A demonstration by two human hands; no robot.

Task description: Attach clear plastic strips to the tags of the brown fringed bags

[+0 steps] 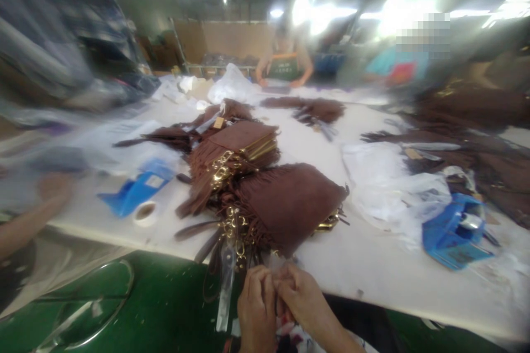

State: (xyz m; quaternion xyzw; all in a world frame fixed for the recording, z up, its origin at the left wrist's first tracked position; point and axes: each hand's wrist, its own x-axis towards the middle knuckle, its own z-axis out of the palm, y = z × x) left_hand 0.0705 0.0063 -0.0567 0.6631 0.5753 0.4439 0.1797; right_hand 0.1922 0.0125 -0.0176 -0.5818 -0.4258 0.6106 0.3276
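Observation:
My left hand (256, 300) and my right hand (304, 298) meet at the table's front edge, fingers closed in a pinch. A small bit of clear plastic (275, 260) shows at their fingertips; the rest of what they hold is hidden. Just beyond lies a brown fringed suede bag (296, 201), on top of a pile. Gold chain and rings (235, 229) spill from its left side, with brown straps hanging over the edge. One strap is wrapped in a clear plastic sleeve (226, 287). Behind it sits a second stack of fringed bags (242, 140) with gold zips.
A blue tape dispenser (138, 187) and a tape roll (146, 213) lie left, another blue dispenser (455, 231) right. White plastic bags (389, 193) and more brown bags (488, 160) cover the right side. A person's arm (37, 212) reaches in at left; people (285, 63) stand across the table.

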